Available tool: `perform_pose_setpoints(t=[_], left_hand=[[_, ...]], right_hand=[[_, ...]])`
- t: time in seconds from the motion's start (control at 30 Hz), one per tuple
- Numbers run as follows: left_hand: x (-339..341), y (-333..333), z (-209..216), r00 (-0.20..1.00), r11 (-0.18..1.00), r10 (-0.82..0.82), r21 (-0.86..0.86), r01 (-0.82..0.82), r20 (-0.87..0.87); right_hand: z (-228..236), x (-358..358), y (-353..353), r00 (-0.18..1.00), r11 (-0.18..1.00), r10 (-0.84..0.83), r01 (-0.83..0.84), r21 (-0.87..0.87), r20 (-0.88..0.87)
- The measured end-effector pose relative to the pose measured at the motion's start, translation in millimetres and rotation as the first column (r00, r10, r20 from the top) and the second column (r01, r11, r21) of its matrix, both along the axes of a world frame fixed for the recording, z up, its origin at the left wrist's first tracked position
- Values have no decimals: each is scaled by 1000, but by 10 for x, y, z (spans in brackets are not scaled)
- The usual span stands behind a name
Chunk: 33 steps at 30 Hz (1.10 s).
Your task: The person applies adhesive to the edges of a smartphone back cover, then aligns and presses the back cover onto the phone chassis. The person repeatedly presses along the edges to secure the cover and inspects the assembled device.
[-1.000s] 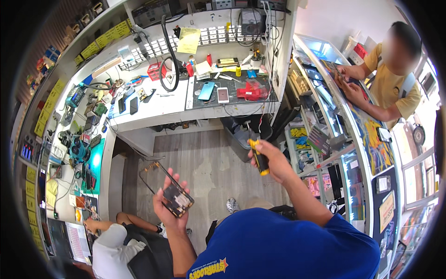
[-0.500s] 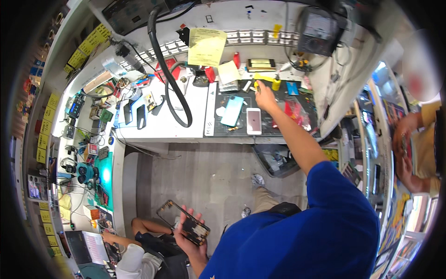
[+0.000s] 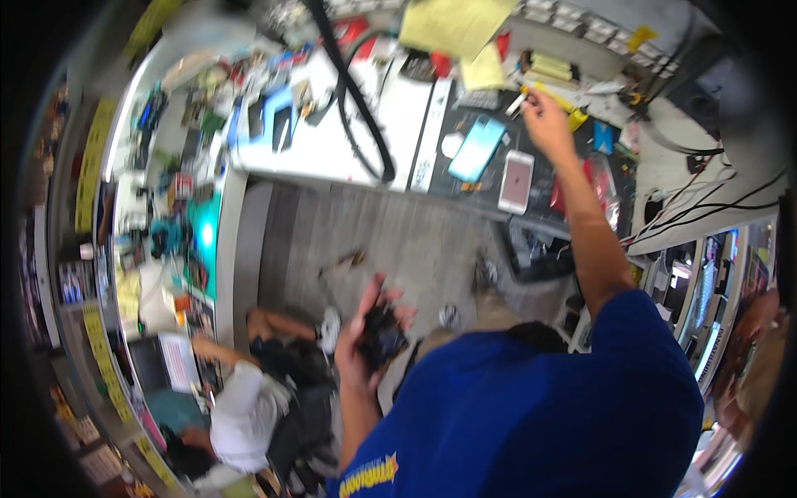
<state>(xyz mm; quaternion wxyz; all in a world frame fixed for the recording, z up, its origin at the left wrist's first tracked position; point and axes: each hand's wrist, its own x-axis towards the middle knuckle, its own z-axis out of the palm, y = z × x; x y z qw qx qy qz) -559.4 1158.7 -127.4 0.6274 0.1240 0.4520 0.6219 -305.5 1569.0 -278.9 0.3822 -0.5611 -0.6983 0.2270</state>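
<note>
My left hand (image 3: 359, 344) is closed around a dark phone frame (image 3: 383, 334), held low over the floor and smeared by motion. A small brownish piece (image 3: 344, 262) shows beyond its fingertips; whether it belongs to the frame I cannot tell. My right arm stretches to the back of a dark work mat (image 3: 452, 178). There my right hand (image 3: 544, 120) has its fingers pinched together, beside a slim white piece (image 3: 515, 105) and a yellow tool (image 3: 558, 100). What they grip is too small to make out. Below lie a light-blue phone (image 3: 478, 149) and a white phone (image 3: 516, 183).
A black flexible hose (image 3: 365, 124) arches over the white bench (image 3: 332, 158). Red plastic bags (image 3: 594, 187) lie at the mat's right. A dark bin (image 3: 531, 253) stands under the bench. At lower left a person in white (image 3: 253, 415) sits by a laptop (image 3: 166, 365); another person (image 3: 751, 365) is at far right.
The view has shifted and tilted, so the bench sits higher and further right. The left hand with the phone frame has turned. The right hand stays at the mat's back.
</note>
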Motion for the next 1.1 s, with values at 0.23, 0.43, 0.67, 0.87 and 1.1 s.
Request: perform_pose_setpoints(t=[0.23, 0.43, 0.67, 0.87, 1.1], left_hand=[[34, 529, -4, 659, 718, -691, 387, 579, 296], [377, 417, -49, 74, 299, -911, 524, 797, 406], [695, -552, -309, 289, 313, -945, 166, 935, 154], [1479, -1483, -201, 51, -29, -863, 149, 988, -503], [2533, -2751, 294, -150, -518, -545, 190, 834, -825]], right_hand=[[1669, -99, -2360, 687, 727, 401, -641, -246, -606], [1975, 62, -3803, 836, 874, -10, -259, -411, -549], [1761, 485, -5975, 415, 827, -547, 403, -392, -727], [1438, 308, -7767, 94, 681, -522, 644, -348, -848], [1523, 367, -9886, -86, 952, -38, 299, -63, -996]])
